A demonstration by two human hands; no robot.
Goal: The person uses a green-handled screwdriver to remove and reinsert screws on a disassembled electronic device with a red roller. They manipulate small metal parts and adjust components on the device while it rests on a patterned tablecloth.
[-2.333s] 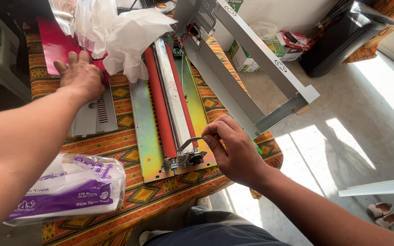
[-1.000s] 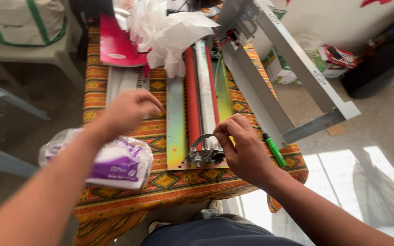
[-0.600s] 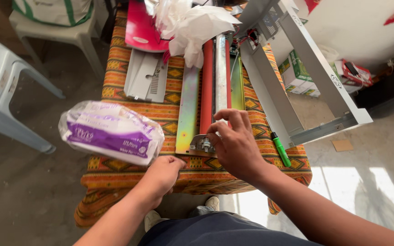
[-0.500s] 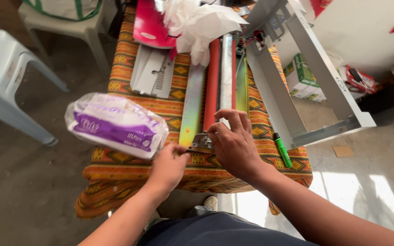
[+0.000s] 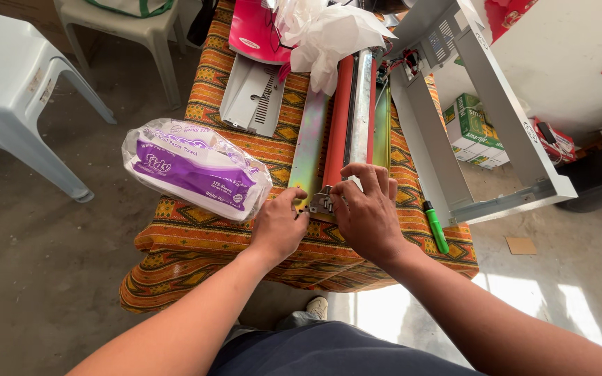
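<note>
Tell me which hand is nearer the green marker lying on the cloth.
Right. The right hand rests on the roller assembly's near end, just beside the green marker. The left hand sits farther off, beyond the right one.

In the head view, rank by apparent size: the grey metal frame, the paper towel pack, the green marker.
1. grey metal frame, largest
2. paper towel pack
3. green marker, smallest

Both hands rest at the roller assembly's near end.

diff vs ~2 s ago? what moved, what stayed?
The left hand left the grey vented cover at the far side and came down to the near end of the roller assembly, beside the right hand. The right hand stayed on that end; the paper towel pack is unmoved.
</note>
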